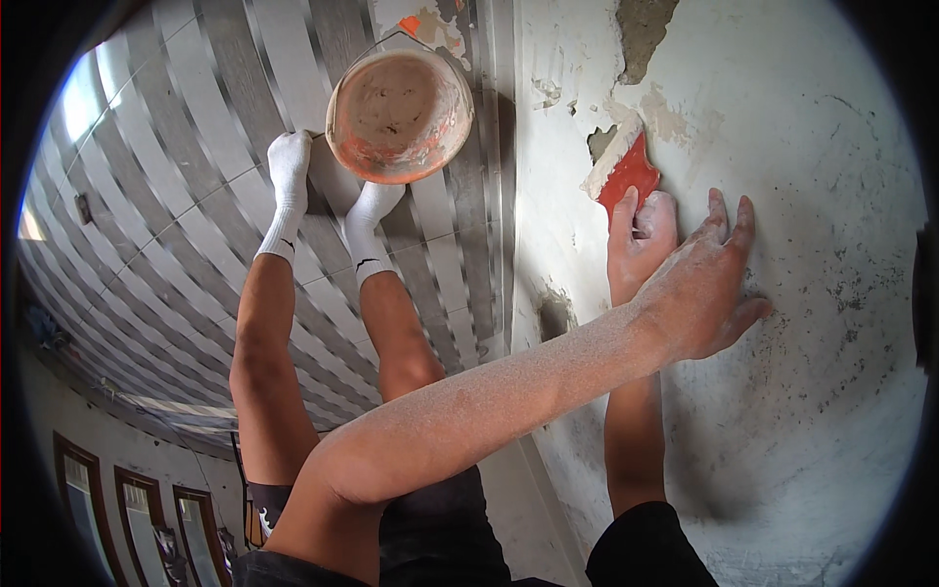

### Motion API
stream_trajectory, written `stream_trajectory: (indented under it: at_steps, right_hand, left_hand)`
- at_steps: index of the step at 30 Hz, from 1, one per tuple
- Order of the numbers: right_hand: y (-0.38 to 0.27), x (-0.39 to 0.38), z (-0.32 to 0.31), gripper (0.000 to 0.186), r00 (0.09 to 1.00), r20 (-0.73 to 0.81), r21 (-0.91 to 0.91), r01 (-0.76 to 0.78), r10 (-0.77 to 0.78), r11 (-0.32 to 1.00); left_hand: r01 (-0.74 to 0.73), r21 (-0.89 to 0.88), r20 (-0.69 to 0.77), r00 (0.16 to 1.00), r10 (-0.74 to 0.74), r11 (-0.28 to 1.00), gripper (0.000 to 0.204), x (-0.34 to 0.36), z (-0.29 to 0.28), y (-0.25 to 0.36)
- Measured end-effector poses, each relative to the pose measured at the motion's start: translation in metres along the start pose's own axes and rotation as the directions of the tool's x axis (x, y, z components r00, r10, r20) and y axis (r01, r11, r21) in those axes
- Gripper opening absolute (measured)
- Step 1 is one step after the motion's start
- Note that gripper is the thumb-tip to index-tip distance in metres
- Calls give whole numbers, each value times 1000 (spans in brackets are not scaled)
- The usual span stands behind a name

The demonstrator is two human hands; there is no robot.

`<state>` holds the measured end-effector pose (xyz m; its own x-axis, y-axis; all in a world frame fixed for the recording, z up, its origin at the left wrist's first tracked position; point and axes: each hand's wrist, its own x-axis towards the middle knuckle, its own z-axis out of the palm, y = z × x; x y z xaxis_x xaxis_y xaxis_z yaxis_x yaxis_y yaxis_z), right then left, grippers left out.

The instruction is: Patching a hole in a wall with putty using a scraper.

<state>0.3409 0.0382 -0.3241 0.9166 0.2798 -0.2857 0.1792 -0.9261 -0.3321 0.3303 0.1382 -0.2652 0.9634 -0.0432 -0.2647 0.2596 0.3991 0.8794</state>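
My right hand (643,240) is closed around a red putty knife (628,176), its wide edge caked with pale plaster. The blade lies by the wall (792,147), next to a small chipped hole (601,144). Reaching across from the lower left, my left arm passes over the right forearm. My dusty left hand (709,279) has its fingers spread, close to the wall on the right of the putty knife; whether it touches cannot be made out. An orange bucket (401,112), coated inside with dried plaster, is beyond my feet.
My feet in white socks (289,166) are on a floor of grey and white stripes (196,196). A larger bare patch (644,39) breaks the wall's paint at the top, and a dark hollow (556,315) sits lower. Framed windows (142,509) line the lower left.
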Motion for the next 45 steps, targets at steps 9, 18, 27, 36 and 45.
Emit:
stream_trajectory:
  at_steps: [9, 18, 27, 36, 45]
  right_hand:
    - [0, 36, 60, 15, 942, 157, -247, 329, -297, 911]
    - [14, 34, 47, 16, 935, 85, -274, 355, -346, 894]
    - [-8, -3, 19, 21, 963, -28, -276, 249, -266, 928]
    - [9, 28, 33, 15, 921, 37, -274, 382, -387, 883]
    - [-15, 0, -5, 20, 966, 66, -343, 259, -252, 903]
  left_hand:
    - [-69, -62, -144, 988, 59, 996, 89, -3, 8, -5]
    - [11, -146, 7, 1000, -10, 989, 92, 0, 3, 0]
    - [10, -164, -10, 1000, -11, 986, 91, -4, 0, -1]
    - [0, -166, 20, 1000, 4, 986, 91, -3, 5, 0]
    - [6, -179, -8, 1000, -7, 984, 89, -7, 5, 5]
